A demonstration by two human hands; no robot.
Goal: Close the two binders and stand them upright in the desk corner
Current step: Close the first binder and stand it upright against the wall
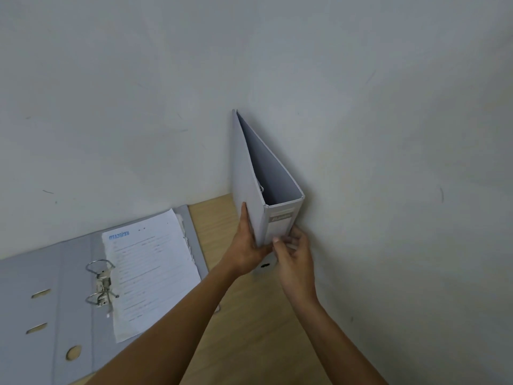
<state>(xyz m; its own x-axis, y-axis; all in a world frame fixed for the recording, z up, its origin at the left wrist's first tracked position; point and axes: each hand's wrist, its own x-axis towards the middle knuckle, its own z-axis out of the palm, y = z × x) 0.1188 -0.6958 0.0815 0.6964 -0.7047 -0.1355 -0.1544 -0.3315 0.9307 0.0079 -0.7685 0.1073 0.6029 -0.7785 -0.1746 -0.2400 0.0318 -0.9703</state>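
A grey lever-arch binder (247, 173) stands upright in the desk corner, its right cover against the right wall and its labelled spine facing me. My left hand (247, 245) grips its left cover near the spine. My right hand (294, 251) holds the spine from the right. A second grey binder (41, 273) lies open and flat on the desk at the left, its metal ring mechanism (102, 282) up and a stack of printed sheets (150, 273) on its right half.
The wooden desk (249, 329) meets a white back wall (138, 107) and a white right wall (402, 162) at the corner. Bare desk shows between the open binder and the right wall, under my forearms.
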